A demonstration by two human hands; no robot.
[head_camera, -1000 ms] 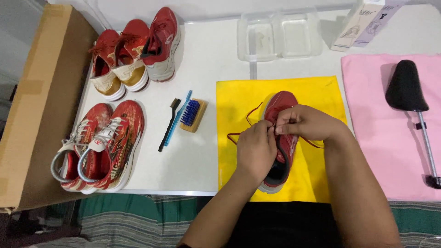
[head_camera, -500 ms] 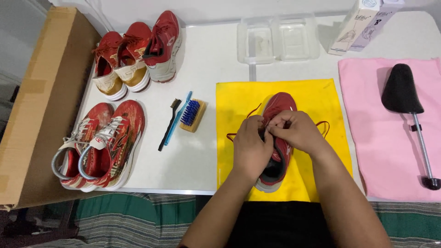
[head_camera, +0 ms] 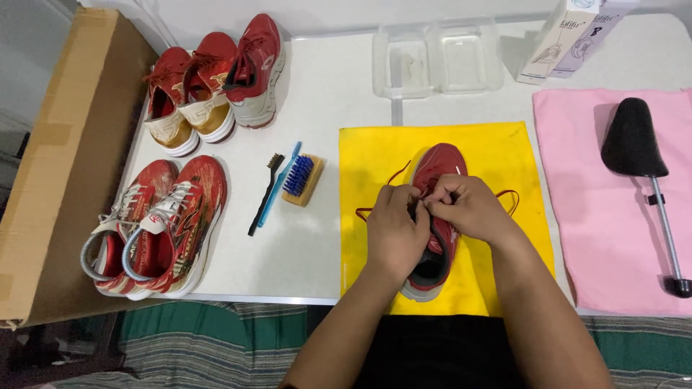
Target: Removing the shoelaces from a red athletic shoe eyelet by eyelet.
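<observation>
From the head view, the left hand (head_camera: 395, 232) and right hand (head_camera: 465, 209) are pinching their fingers narrow on the lace (head_camera: 508, 196) of the red shoe (head_camera: 441, 169) lying on the yellow cloth (head_camera: 375, 155) mid-bench, lacing seemingly unfinished, loose ends trailing either side.

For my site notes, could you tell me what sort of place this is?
Probably a shoe-cleaning workstation: a red shoe lies on a yellow cloth, brushes alongside, a shoe tree on a pink cloth.
</observation>
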